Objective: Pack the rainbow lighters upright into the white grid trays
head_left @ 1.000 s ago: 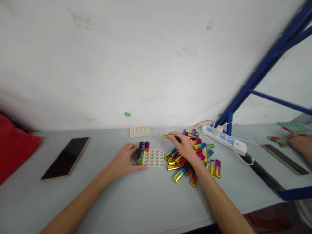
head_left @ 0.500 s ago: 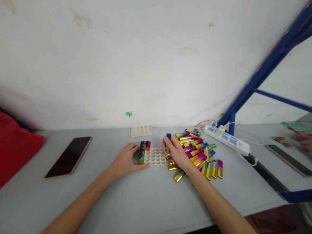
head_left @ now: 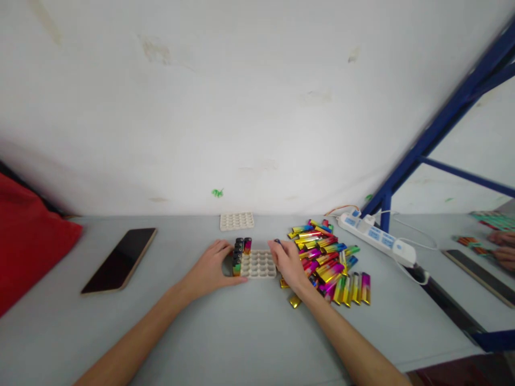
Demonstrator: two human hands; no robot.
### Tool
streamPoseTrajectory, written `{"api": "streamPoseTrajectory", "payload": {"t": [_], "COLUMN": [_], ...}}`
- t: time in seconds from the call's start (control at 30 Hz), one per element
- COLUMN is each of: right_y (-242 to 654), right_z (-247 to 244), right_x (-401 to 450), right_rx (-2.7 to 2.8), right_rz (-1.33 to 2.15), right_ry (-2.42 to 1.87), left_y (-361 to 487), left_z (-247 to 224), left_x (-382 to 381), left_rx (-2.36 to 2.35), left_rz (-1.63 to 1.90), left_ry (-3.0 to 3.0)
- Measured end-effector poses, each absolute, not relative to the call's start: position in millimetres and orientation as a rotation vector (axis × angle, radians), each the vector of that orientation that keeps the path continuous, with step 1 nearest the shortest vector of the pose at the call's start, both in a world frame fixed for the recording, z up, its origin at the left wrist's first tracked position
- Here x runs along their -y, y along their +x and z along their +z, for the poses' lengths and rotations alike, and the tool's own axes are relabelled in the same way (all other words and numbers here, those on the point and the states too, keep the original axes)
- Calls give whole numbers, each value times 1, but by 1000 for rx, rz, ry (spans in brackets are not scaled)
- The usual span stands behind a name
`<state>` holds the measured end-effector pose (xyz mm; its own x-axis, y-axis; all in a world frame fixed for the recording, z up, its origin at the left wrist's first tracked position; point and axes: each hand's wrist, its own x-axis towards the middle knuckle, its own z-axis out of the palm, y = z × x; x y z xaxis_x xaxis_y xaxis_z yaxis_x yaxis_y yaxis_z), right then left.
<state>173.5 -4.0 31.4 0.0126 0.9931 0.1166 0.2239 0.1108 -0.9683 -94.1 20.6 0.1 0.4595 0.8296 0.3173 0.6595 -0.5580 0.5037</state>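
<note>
A white tray (head_left: 259, 264) with rows of holes lies on the table. Several shiny lighters (head_left: 236, 257) with black tops stand upright in its left column, and a magenta one (head_left: 247, 245) stands beside them at the back. My left hand (head_left: 213, 267) curls round the tray's left end, thumb at the front corner and fingers behind. At the tray's right side, my right hand (head_left: 285, 258) is closed on a lighter (head_left: 277, 241); only its dark top shows. A heap of colourful metallic lighters (head_left: 322, 257) lies right of this hand.
Behind is a second white tray (head_left: 236, 221). A phone (head_left: 119, 260) and a red cloth item (head_left: 32, 241) are at left. Right are a power strip (head_left: 378, 238), a blue frame (head_left: 402, 177), a dark flat object (head_left: 480, 276) and another person's hands (head_left: 505, 249).
My right hand has lowered slightly, with its lighter now mostly hidden by the fingers. The whole view has shifted a little; my left hand remains at the tray.
</note>
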Motion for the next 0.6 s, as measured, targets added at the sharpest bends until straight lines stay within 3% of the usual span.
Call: {"api": "streamPoseTrajectory", "payload": {"t": [0.6], "right_y": [173], "right_z": [33], "right_x": [6], "right_rx": [1934], "right_rz": [566], "right_ry": [-1194], "left_y": [-94], "left_z": [6], "left_x": [-19], "left_rx": [-1259], "left_rz": [764], "left_ry": [2385]}}
